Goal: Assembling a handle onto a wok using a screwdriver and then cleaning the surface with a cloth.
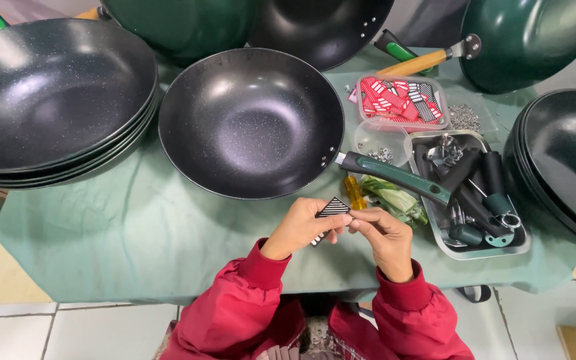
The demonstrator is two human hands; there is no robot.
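A white tiled floor is seen below the near edge of a table covered by a green cloth, which hangs over that edge. Most of the cloth is taken up by pans: a stack of woks at the left edge, a single wok in the middle with its green handle pointing right, another stack at the right edge, and more pans along the far edge. A bare strip of cloth is left along the near edge, widest at the near left.

Near the right end a metal tray of handles and fittings is set, with a clear box of red and striped tags behind it.

Above the near edge, just in front of the single wok, a small striped tag is pinched between the fingers of the left hand and the right hand; both are closed on it, fingertips meeting. Red sleeves are worn.
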